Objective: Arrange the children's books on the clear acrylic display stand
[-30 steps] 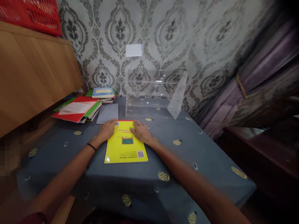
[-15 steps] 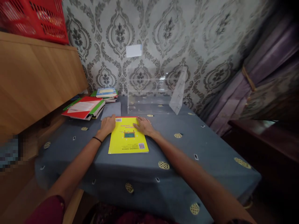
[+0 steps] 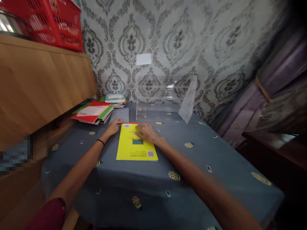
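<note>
A yellow book [image 3: 129,148] lies flat on the cloth-covered table, with a small green board picture, a barcode and a QR code on its cover. My right hand [image 3: 147,132] rests on its upper part with the fingers stretched out, slightly blurred. At its upper left corner is my left hand [image 3: 113,127], fingers extended and holding nothing; whether the fingertips touch the book I cannot tell. Just behind that hand lies a flat grey-blue item [image 3: 122,113].
Books with a red cover [image 3: 92,111] on top are piled at the left, before another book stack [image 3: 115,98]. A clear acrylic rack [image 3: 187,100] stands against the wall. Over the table's left side juts a wooden cabinet [image 3: 48,86] carrying a red basket [image 3: 57,27].
My left hand has shifted off the book's left edge to its upper corner. The right hand has slid inward over the cover. The whole view has swung slightly left.
</note>
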The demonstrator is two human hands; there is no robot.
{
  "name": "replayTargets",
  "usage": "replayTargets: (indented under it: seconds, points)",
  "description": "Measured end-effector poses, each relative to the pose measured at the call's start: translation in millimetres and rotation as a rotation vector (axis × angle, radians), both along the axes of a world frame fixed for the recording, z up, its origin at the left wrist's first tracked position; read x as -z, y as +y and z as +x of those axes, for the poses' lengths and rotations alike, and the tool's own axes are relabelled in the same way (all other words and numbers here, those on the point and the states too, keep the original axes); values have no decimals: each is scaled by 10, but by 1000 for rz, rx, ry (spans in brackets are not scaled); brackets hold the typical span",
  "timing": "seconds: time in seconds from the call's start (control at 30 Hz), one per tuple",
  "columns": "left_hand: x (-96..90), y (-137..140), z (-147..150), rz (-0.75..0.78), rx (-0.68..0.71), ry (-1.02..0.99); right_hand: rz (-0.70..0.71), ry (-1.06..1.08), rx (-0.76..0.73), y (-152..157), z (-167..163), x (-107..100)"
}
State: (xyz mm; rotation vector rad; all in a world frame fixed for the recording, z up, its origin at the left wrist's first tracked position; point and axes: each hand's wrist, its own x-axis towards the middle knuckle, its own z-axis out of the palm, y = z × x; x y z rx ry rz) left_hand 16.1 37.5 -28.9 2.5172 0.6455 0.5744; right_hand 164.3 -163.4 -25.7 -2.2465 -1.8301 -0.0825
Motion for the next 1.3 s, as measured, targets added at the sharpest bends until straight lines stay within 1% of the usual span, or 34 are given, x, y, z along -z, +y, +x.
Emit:
replayTargets:
  seconds: [0.1, 0.2, 0.27, 0.33, 0.47, 0.57, 0.7, 0.8, 0.9, 1.0, 1.07, 1.17, 1.3]
  points:
    - [32, 36, -4, -26, 8, -27, -7, 2, -116, 320, -124, -7]
    - [72, 54, -4, -41, 16, -37, 13, 3, -177, 574, -205, 7]
    - [101, 68, 0, -52, 18, -36, 20, 8, -211, 652, -238, 21]
    - [127, 85, 8, -63, 13, -28, 18, 17, -253, 656, -268, 34]
    - [142, 106, 24, -69, -13, 0, 2, 40, -347, 473, -375, 30]
    - [117, 96, 29, -54, -24, 16, 6, 90, -437, 198, -504, -2]
    - [86, 82, 31, -30, -31, 22, 1, 221, -566, -225, -662, -42]
    - [83, 84, 25, -20, -34, 17, 4, 311, -605, -432, -721, -37]
    - [90, 78, 19, -11, -30, 7, 27, 407, -610, -482, -725, -13]
    - [108, 57, 20, 1, -22, -4, 36, 507, -624, -437, -677, 6]
    - [129, 39, 24, 12, -16, -17, 36, 504, -607, -387, -607, 19]
    - [167, 9, 31, 36, -18, -49, 54, 377, -482, -296, -425, 57]
    - [213, -36, 46, 71, -23, -92, 43, 262, -207, -174, -80, 91]
